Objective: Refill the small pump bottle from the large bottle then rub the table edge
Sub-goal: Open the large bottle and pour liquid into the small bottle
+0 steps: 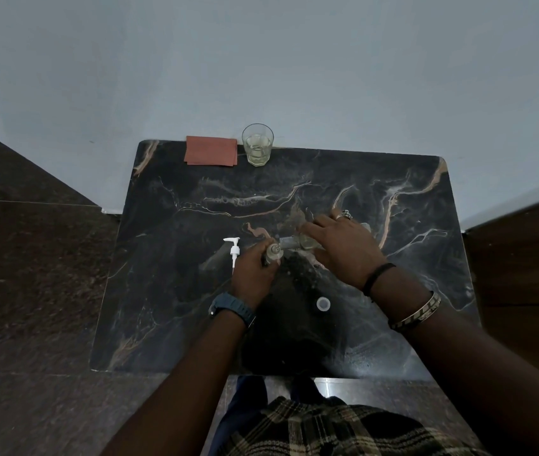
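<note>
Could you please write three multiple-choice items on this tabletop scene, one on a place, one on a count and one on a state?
1. Where does the white pump head lie?
A. On the table, just left of the left hand
B. Inside the glass
C. On the red cloth

2. How many drinking glasses stand on the table?
A. One
B. Two
C. Three

3. How is the large bottle held?
A. Upright and capped
B. Tipped on its side, its neck at the small bottle's mouth
C. Lying untouched on the table

Answers:
1 A: the pump head lies beside the left hand, which grips the small bottle.
2 A: only one glass stands there, beside the red cloth.
3 B: the right hand holds it sideways; a round cap lies loose on the table.
</note>
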